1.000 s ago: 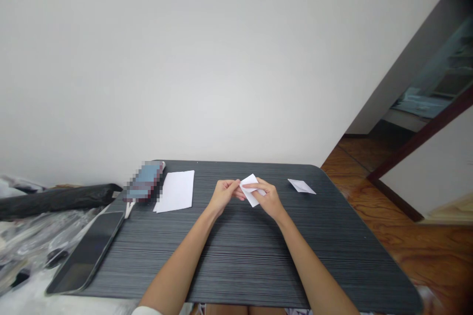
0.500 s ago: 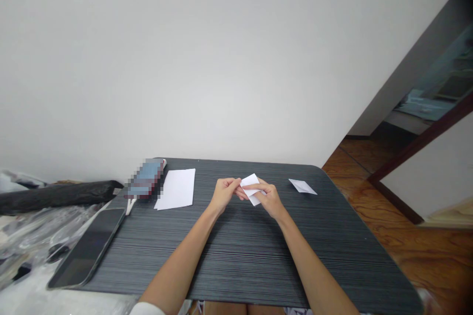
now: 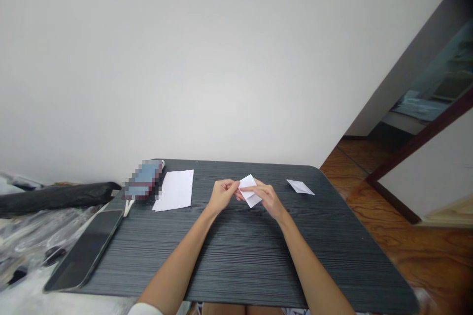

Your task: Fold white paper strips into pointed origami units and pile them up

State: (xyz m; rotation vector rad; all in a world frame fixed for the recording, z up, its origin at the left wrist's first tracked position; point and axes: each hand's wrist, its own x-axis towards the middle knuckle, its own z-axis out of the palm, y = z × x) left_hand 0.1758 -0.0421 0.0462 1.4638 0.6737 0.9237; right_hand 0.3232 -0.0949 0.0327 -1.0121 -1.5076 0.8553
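A small folded piece of white paper is held between both hands above the dark table. My left hand pinches its left corner between thumb and fingers. My right hand grips the paper from the right, one finger lying across its front face and the others partly hidden behind it. Off to the right, a second folded white paper rests on the table, with neither hand touching it.
White paper sheets lie at the table's left, beside a blurred-out boxy item. A dark phone-like device lies along the left edge. Plastic wrapping and a black roll sit beyond it. A wall stands behind.
The right hand's finger has slid along the paper, and more of the paper's face shows now. Both hands still hold it. The view has shifted slightly.
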